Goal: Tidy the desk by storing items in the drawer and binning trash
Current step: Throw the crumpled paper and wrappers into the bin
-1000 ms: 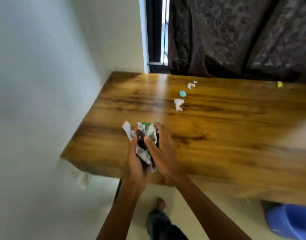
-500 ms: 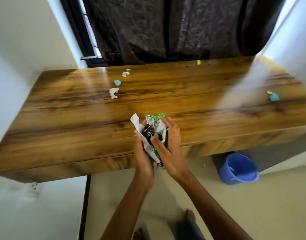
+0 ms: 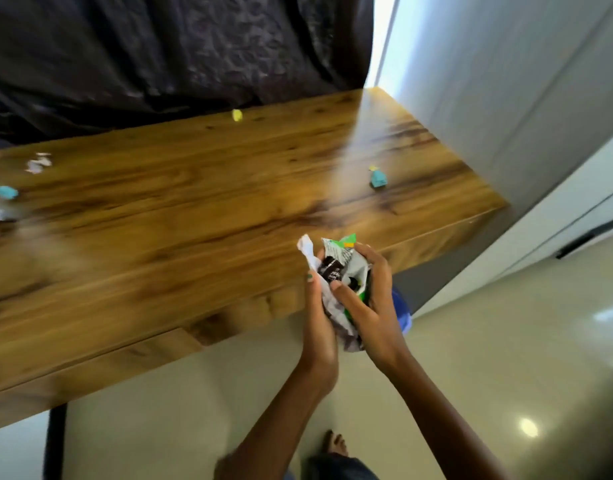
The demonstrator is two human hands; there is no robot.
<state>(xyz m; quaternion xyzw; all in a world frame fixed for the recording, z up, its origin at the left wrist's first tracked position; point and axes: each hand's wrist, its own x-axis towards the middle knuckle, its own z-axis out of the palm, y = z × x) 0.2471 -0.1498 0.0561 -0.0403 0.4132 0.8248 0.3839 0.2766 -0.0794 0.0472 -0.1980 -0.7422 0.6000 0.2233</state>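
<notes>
Crumpled trash (image 3: 336, 271), white paper with green and dark wrappers, sits bunched between both hands just past the front edge of the desk (image 3: 194, 237). Left hand (image 3: 319, 327) curls its fingers around the wad from one side, right hand (image 3: 374, 306) clasps it from the other. A blue bin (image 3: 404, 311) peeks out behind the right hand, on the floor. More scraps lie on the desk: a teal one (image 3: 378, 179), a yellow one (image 3: 237, 115).

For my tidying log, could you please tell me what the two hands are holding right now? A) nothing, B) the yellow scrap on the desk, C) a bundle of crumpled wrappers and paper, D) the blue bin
C: the left hand and right hand both grip the crumpled wrappers over the desk edge.
</notes>
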